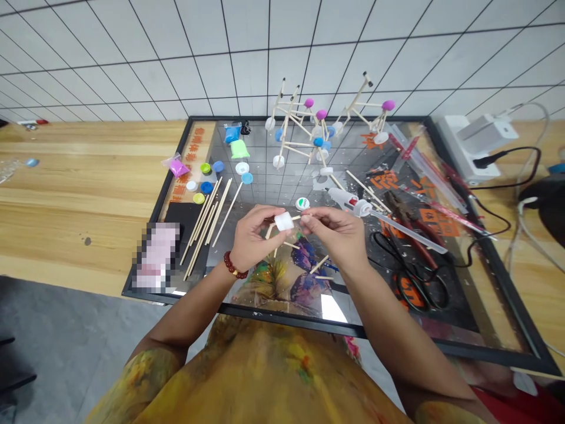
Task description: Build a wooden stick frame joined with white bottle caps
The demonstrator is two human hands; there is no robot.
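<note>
My left hand (253,238) is closed on a white bottle cap (283,221), pinched between thumb and fingers above the glass-topped board. Short wooden stick pieces (269,231) show by its fingers; whether they are joined to the cap I cannot tell. With fingertips pinched together, my right hand (339,234) holds a thin wooden stick (296,218) whose end points at the cap. A white cap with a green mark (302,204) lies just beyond both hands. Loose short sticks (318,264) rest on the glass below them.
Stick models with coloured balls (304,126) stand at the back. Long wooden sticks (205,227), coloured caps (206,188) and clay packets (239,149) lie to the left. Rightward are a glue gun (348,200), pliers (408,224), a black cable (410,294) and a power strip (463,147).
</note>
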